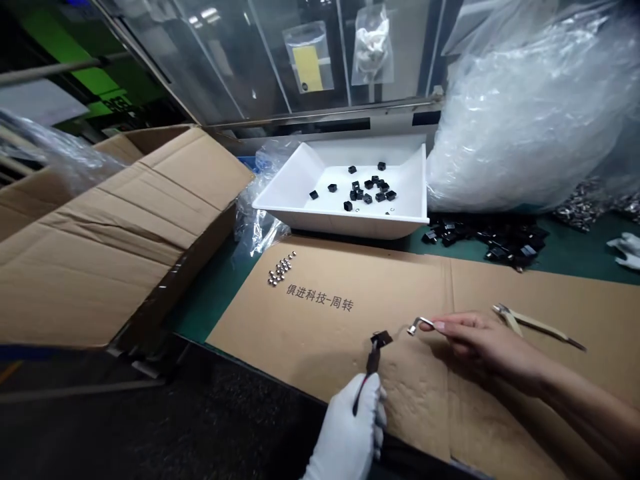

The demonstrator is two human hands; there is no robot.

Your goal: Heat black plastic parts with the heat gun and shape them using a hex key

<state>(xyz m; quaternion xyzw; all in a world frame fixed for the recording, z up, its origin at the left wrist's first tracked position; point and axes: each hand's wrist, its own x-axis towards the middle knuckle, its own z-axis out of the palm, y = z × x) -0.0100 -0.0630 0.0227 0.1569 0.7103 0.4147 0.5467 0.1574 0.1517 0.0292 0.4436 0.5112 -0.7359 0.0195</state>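
Observation:
My left hand [350,423], in a white glove, is closed around a pair of dark-handled pliers [373,363]. A small black part [382,339] sits at the tip of the pliers, just above the cardboard; its exact grip is too small to tell. Bare, my right hand [473,340] pinches a bent metal hex key [425,321]. On the key's left end is a small shiny metal piece [412,329], a short gap to the right of the black part. Several similar metal pieces [280,269] lie in rows on the cardboard sheet [320,360].
Behind the sheet stands a white tray [345,224] with several black parts. More black parts [515,243] are heaped at right, beneath a big clear plastic bag [530,127]. Cream-handled nippers [540,327] lie near my right hand. A cardboard box [115,240] is at left.

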